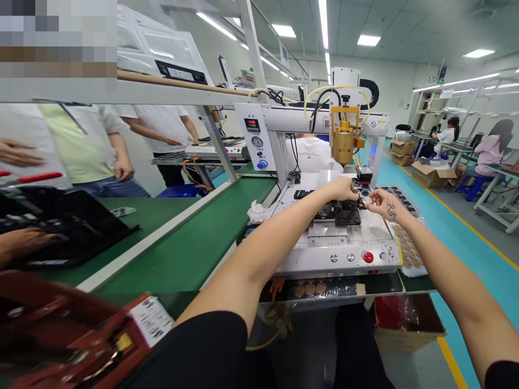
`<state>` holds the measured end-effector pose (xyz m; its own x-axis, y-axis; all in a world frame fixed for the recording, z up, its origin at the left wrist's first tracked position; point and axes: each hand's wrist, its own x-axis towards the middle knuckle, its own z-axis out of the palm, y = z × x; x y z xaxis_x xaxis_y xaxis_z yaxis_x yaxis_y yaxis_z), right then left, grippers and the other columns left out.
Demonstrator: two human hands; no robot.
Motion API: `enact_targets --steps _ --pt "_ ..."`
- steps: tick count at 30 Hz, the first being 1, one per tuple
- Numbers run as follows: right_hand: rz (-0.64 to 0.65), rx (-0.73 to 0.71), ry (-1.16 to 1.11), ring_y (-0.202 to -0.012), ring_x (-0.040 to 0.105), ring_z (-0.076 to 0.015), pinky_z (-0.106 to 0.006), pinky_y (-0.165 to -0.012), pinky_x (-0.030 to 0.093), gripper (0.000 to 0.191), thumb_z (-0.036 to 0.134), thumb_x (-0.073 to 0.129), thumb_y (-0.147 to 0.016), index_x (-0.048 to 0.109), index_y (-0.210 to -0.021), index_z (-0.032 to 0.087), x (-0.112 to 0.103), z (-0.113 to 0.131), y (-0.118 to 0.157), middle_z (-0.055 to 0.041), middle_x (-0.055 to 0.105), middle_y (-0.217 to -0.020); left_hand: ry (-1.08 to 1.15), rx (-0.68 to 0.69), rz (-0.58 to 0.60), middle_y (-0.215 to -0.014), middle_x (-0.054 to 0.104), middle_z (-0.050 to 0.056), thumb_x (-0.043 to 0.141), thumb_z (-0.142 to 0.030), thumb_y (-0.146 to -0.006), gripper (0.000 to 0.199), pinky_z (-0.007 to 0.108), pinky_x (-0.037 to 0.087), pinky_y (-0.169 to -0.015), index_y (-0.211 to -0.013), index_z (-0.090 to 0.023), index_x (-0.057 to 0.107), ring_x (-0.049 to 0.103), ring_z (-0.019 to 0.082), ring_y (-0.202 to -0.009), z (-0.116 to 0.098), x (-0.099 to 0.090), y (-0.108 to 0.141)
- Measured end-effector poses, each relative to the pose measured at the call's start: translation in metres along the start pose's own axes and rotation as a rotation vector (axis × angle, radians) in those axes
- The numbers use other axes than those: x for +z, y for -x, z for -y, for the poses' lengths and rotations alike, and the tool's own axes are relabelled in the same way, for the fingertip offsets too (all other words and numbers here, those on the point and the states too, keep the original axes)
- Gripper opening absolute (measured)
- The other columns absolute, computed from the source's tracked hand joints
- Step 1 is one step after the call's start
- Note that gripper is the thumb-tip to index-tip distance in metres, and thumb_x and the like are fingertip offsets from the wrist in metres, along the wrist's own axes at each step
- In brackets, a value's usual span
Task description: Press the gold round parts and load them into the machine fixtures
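The left hand (344,189) rests half-curled on the black metal fixture block (343,210) of the white benchtop machine (336,243) while the right hand (379,201) pinches a small round silvery disc (367,200) just beside it, seemingly not yet seated.

A small round silvery part (367,200) sits pinched at the fingertips of the right hand (381,202) — a flat disc, its face turned up and a little toward the left hand (344,188). Just below the left hand's knuckles lies a black fixture block (343,212) — dark, squarish, flat on the machine bed, between both wrists.
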<state>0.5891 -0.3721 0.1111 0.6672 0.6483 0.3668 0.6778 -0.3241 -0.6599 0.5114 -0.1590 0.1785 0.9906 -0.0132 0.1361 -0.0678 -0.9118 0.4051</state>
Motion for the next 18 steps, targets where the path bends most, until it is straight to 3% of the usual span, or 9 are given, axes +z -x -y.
enact_targets --steps 5,10,13,18 --pt "0.23 -0.041 0.059 -0.078 0.061 -0.0214 -0.034 -0.07 0.047 0.039 0.048 0.087 -0.077 0.079 -0.1 0.018 0.009 -0.001 -0.047 -0.0064 0.072 -0.089 0.189 0.013 -0.191 -0.102 0.078 0.013 0.073 -0.032 -0.082 0.03 0.035 0.053 -0.079 -0.106 -0.013 0.074 0.07 0.023 -0.088 0.019 -0.03 0.048" --pt "0.393 -0.092 0.106 -0.08 0.068 -0.0236 -0.035 -0.07 0.052 0.04 0.053 0.084 -0.085 0.086 -0.11 0.022 0.005 -0.002 -0.063 -0.0096 0.08 -0.097 0.389 0.022 -0.31 -0.104 0.077 0.013 0.08 -0.033 -0.08 0.03 0.036 0.055 -0.076 -0.104 -0.018 0.07 0.073 0.023 -0.088 0.033 -0.044 0.103" --pt "0.402 -0.145 0.148 -0.086 0.071 -0.0253 -0.037 -0.077 0.054 0.038 0.054 0.077 -0.092 0.087 -0.112 0.023 0.006 -0.006 -0.061 -0.0111 0.083 -0.104 0.421 0.025 -0.317 -0.099 0.077 0.01 0.082 -0.035 -0.08 0.03 0.036 0.055 -0.072 -0.104 -0.021 0.069 0.072 0.022 -0.083 0.041 -0.046 0.135" --pt "0.288 -0.227 0.218 -0.098 0.071 -0.0276 -0.04 -0.086 0.054 0.035 0.05 0.069 -0.099 0.086 -0.11 0.021 0.017 -0.012 -0.055 -0.0128 0.081 -0.112 0.405 0.036 -0.376 -0.1 0.077 0.007 0.08 -0.037 -0.083 0.031 0.035 0.059 -0.078 -0.108 -0.022 0.068 0.072 0.019 -0.084 0.044 -0.049 0.184"
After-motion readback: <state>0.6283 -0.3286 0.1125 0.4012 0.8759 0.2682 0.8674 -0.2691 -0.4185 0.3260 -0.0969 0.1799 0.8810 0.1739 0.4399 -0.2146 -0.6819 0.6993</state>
